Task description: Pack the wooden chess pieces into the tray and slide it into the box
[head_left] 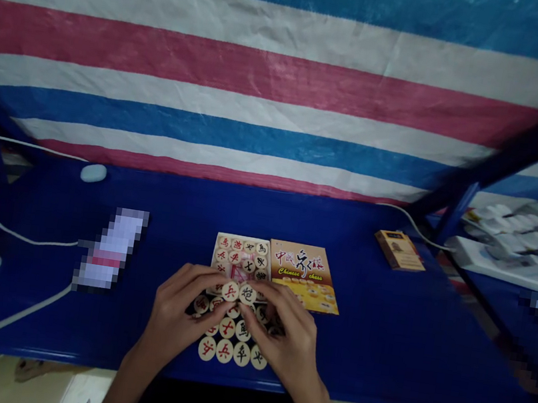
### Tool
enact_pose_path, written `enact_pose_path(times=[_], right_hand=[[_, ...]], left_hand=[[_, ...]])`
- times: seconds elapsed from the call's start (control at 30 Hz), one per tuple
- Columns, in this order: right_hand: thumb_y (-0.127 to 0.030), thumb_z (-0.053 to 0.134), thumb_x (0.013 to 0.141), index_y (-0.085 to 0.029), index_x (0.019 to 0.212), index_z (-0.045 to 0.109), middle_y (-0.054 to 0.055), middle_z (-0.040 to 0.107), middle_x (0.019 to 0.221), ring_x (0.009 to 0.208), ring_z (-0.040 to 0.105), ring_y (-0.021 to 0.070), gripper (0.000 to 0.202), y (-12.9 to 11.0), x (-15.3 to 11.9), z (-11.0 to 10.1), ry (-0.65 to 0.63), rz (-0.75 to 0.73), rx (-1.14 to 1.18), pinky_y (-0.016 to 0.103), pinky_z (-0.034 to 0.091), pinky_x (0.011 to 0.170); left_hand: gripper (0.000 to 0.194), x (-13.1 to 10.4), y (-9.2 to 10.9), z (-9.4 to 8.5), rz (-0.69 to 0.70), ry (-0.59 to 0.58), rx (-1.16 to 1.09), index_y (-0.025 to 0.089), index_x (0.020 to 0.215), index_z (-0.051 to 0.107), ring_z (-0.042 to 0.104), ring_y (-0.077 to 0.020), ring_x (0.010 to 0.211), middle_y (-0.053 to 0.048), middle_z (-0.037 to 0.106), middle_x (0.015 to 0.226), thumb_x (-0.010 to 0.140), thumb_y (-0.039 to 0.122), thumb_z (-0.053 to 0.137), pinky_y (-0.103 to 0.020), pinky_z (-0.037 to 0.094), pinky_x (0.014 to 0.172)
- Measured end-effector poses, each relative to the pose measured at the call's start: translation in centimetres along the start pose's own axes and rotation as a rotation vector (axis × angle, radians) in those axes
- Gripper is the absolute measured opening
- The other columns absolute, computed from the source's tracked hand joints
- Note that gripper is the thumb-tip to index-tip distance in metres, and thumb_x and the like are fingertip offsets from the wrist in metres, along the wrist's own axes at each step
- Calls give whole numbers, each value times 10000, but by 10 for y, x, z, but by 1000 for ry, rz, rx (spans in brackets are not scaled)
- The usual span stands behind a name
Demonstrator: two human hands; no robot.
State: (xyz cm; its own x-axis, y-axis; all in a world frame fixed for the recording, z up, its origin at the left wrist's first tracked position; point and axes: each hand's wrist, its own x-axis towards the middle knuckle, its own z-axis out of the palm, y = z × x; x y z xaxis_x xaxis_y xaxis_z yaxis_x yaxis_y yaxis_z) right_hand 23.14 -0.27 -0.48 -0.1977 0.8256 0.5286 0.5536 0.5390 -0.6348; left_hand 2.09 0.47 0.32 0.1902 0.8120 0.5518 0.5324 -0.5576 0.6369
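My left hand [185, 307] pinches a round chess piece with a red character [230, 291] between thumb and fingers. Side by side with it, a piece with a black character [248, 294] is held by my right hand [286, 329]. Both pieces are raised over the near edge of an open white box [216, 247], which has several red and black pieces lying in it. Several more pieces, such as a red one [224, 350] and a black one [241, 354], lie in rows on the blue table below my hands; my fingers partly hide some of them.
The Chinese chess lid [303, 274] lies right of the box. Further right are a small yellow-brown box [400, 251] and a power strip [512, 265]. A blurred phone [111, 248] with cables and a light-blue case [94, 173] are at left. Striped sheeting [267, 80] hangs behind.
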Motion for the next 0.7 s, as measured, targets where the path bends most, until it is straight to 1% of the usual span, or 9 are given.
enact_pose_path(times=[0.2,0.3,0.4,0.5,0.6,0.7], right_hand=[[-197,698,898,-273,1248,631,44,695,1165,908,671,173,365,-1,1,-2,-18,20,9,333,579,775],[-202,692,903,-281,1277,622,44,699,1151,893,666,174,389,0,2,0,-9,23,-4,338,573,764],[-203,692,903,-285,1340,584,40,715,1074,844,655,174,458,0,1,1,25,41,-12,340,562,734],[-196,703,891,-273,1312,595,38,712,1010,796,639,167,442,0,0,1,78,66,-2,332,551,708],[-176,695,892,-263,1260,622,43,707,1009,856,649,175,385,0,1,0,98,78,-6,342,551,766],[-155,678,897,-257,1254,629,54,698,1095,988,654,191,374,0,4,-2,117,62,-31,350,549,834]], left_hand=[[309,0,-1,2,-15,-19,-5,261,1148,673,649,-145,963,-8,702,1059,862,165,743,-300,539,845],[382,-1,-1,2,-46,-29,-8,267,1224,644,646,-141,924,-7,705,1053,867,169,739,-292,539,808],[398,-1,-1,3,-77,-15,-5,266,1246,624,638,-135,862,-3,708,1021,873,180,734,-285,535,760],[346,-1,-1,2,-87,-1,30,264,1206,642,634,-138,850,-6,709,1029,880,185,727,-290,535,747],[369,-1,-1,2,-102,4,56,267,1242,640,644,-146,881,-17,710,1088,890,186,714,-298,541,758],[344,0,-1,2,-79,21,62,270,1221,661,654,-162,957,-23,705,1106,894,179,709,-308,547,798]])
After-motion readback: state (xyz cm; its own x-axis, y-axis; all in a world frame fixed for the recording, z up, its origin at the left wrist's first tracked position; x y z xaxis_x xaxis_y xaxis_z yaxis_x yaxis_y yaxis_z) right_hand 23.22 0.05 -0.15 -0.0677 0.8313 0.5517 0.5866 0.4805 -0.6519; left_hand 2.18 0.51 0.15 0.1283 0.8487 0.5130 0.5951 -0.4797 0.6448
